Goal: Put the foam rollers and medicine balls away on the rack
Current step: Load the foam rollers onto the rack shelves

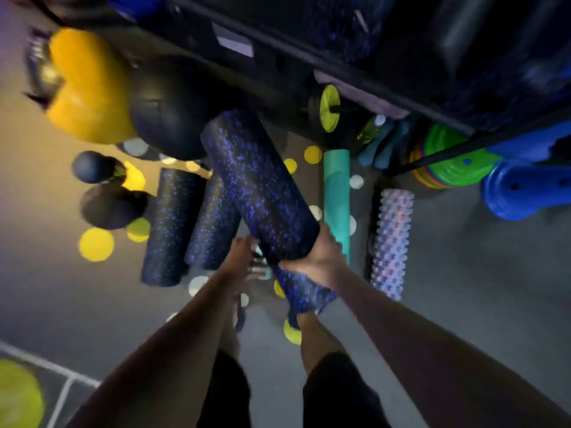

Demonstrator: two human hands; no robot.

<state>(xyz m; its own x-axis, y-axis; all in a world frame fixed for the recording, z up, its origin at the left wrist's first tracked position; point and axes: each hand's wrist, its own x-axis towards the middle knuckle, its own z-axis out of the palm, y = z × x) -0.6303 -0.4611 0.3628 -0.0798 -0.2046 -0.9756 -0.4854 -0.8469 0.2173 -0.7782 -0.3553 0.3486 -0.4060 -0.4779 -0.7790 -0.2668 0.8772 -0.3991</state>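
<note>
A long black foam roller with blue speckles [259, 186] is lifted off the floor and tilted, its far end pointing toward the dark rack [309, 47]. My right hand [318, 257] grips its lower part from the right. My left hand [239, 257] touches the roller's left side; its fingers are blurred. Two more speckled rollers [173, 227] [213, 223] lie side by side on the floor to the left. A teal roller [336, 193] and a knobbed pale roller [391, 239] lie to the right. Two small dark medicine balls [91, 166] [106, 210] sit at the left.
A big yellow ball [86, 88] and a big black ball [167, 115] rest by the rack's left end. Green and blue plastic pieces [457, 162] [522, 186] are stacked at the right. Yellow and white floor dots [96, 244] are scattered around. My legs stand below.
</note>
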